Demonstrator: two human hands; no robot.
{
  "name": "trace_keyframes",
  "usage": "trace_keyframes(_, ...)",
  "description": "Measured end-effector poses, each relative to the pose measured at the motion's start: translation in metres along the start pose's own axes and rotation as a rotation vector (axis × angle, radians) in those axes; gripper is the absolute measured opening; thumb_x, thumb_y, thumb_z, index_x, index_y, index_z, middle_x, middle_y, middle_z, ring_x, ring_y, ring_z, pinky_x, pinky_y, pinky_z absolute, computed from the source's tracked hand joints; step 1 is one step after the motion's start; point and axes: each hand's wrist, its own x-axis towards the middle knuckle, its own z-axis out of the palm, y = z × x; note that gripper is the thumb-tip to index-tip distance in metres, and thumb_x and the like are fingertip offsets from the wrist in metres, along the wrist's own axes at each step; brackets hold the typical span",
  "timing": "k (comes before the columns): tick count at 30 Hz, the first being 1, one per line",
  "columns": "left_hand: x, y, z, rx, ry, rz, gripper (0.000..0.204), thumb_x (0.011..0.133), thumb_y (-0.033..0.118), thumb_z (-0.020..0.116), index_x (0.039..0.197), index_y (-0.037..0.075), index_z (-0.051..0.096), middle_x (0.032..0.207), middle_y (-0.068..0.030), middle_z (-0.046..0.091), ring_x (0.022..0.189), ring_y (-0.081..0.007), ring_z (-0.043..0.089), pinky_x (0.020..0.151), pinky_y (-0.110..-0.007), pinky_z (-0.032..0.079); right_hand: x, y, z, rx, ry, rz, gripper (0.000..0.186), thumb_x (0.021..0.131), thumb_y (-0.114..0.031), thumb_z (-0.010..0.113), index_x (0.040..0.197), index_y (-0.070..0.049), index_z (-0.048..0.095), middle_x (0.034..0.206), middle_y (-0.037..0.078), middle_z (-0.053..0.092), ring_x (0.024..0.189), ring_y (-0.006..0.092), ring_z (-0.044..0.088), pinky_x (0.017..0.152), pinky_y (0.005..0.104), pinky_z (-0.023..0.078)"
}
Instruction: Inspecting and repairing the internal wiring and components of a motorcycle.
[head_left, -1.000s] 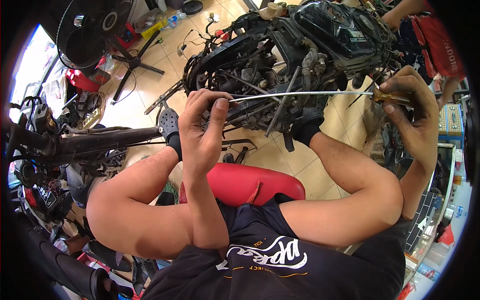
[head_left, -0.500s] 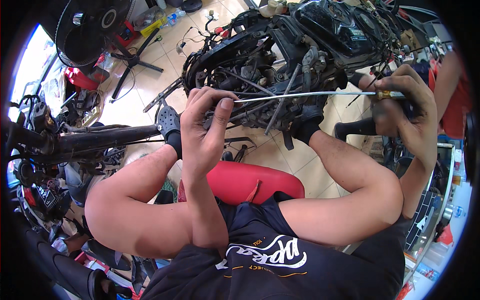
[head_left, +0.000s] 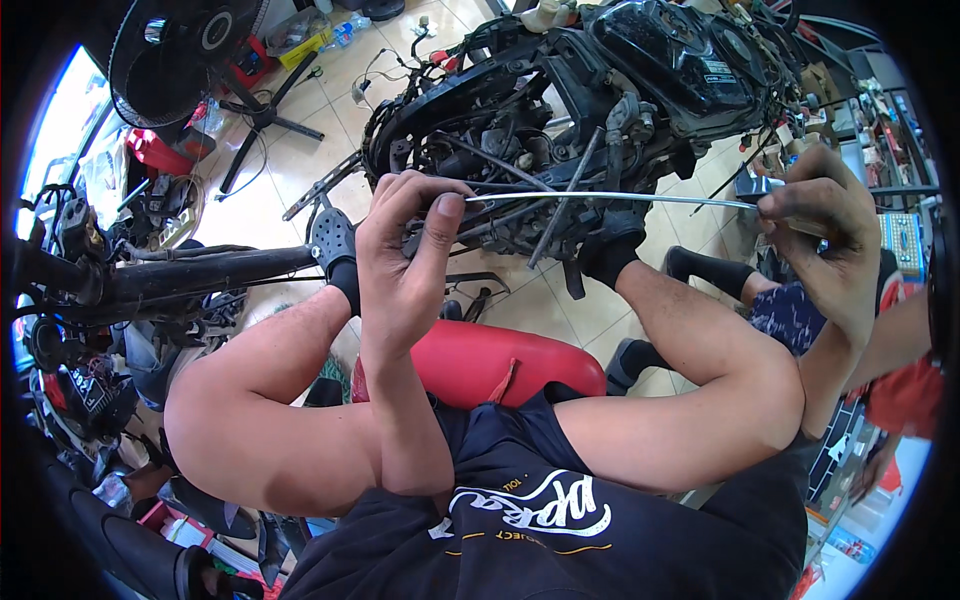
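A thin, silvery-white rod or stiff wire stretches level between my hands, bowed slightly upward in the middle. Its left end sits pinched between the thumb and forefinger of my left hand. At the other end the fingertips of my right hand grip it, their skin blackened with grime. Both hands are raised above my knees. Beyond and below the rod lies a partly stripped motorcycle frame with its black fuel tank.
A red padded seat lies between my thighs. To the left stand a black fan and a dark motorcycle fork tube. Another person's red garment shows at the right, by a glass-sided case.
My right hand has shifted slightly right and down, tipping the rod's right end lower. The other person at the right has moved toward the lower right. My left hand stays nearly still.
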Motion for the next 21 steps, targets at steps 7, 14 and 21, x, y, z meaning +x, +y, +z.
trace_keyframes(7, 0.001, 0.000, -0.002, -0.025, 0.005, 0.038, 0.018, 0.097, 0.016, 0.064, 0.094, -0.001, 0.068, 0.083, -0.0060, 0.063, 0.085, -0.0179, 0.050, 0.080, -0.030, 0.040, 0.002, -0.011, 0.008, 0.255, 0.063, 0.230, 0.029, 0.088, -0.022, 0.075, 0.105, 0.001, 0.070, 0.090, 0.007, 0.062, 0.078, 0.0084, 0.058, 0.065, 0.0203, 0.045)
trace_keyframes(14, 0.001, 0.002, -0.006, 0.009, -0.035, 0.034, 0.018, 0.097, 0.016, 0.064, 0.092, -0.001, 0.068, 0.081, -0.0055, 0.061, 0.083, -0.0177, 0.048, 0.079, -0.030, 0.039, 0.003, -0.004, 0.011, 0.167, 0.044, 0.142, 0.018, 0.085, -0.005, 0.073, 0.101, 0.001, 0.070, 0.096, 0.013, 0.071, 0.087, 0.0189, 0.072, 0.075, 0.0291, 0.060)
trace_keyframes(21, 0.002, 0.005, -0.007, 0.073, -0.052, 0.037, 0.017, 0.096, 0.016, 0.064, 0.091, 0.000, 0.069, 0.081, -0.0051, 0.061, 0.083, -0.0175, 0.048, 0.077, -0.029, 0.038, 0.004, -0.003, 0.011, 0.173, 0.019, 0.146, 0.019, 0.081, 0.001, 0.073, 0.099, 0.000, 0.071, 0.095, 0.012, 0.069, 0.086, 0.0200, 0.072, 0.078, 0.0300, 0.062)
